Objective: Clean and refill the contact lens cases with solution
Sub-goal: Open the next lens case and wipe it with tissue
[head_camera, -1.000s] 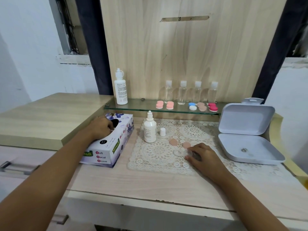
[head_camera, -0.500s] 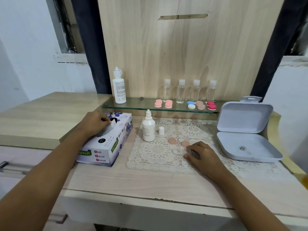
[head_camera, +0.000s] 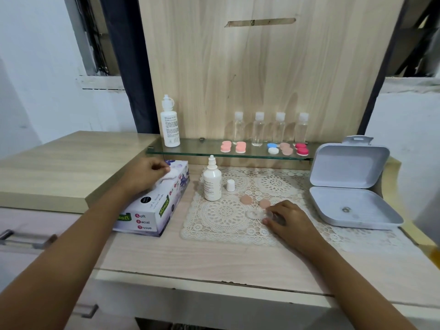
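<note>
Tissue [head_camera: 171,174] was pinched by the left hand [head_camera: 145,173] atop the tissue box [head_camera: 154,211], near the desk's left edge. Clear lens case [head_camera: 255,213] was gripped by curled right hand [head_camera: 289,220] fingers.

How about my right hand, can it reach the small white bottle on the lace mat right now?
Probably yes. The right hand holds the clear lens case, but only two flat pink lids lie between it and the upright bottle.

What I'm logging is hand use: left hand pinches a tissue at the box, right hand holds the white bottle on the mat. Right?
Not quite: the head view shows the right hand holding the clear lens case, not the bottle. The left hand does pinch the tissue.
</note>
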A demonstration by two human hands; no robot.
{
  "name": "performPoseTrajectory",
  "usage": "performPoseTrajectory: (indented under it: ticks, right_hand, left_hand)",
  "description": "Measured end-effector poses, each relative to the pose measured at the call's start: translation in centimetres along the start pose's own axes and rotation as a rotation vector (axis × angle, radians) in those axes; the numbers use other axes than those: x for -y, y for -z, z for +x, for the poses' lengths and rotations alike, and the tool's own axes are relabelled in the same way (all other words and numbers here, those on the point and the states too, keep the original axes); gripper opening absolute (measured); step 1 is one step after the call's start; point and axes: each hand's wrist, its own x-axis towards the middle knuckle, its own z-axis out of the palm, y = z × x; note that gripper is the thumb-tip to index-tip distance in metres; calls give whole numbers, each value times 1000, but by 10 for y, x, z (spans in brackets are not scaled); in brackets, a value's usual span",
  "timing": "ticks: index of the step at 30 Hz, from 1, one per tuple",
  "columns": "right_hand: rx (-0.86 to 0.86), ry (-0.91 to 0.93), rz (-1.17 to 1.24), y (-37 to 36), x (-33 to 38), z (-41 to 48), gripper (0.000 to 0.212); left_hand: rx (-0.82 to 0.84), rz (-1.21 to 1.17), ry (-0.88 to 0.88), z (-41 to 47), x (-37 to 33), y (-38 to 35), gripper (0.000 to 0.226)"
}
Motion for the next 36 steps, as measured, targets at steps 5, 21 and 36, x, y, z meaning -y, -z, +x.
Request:
performPoseTrajectory:
  ticks: [5, 21, 36]
  right_hand:
    - [5, -1, 2, 0, 0, 0, 24]
    - [18, -10, 14, 2, 1, 0, 22]
    - [23, -19, 28, 2, 1, -2, 23]
  left_hand:
    - [20, 112, -20, -8, -3, -5, 28]
    - [-341, -519, -219, -19, -63, 22, 14]
    - [342, -285, -317, -55, -83, -102, 16]
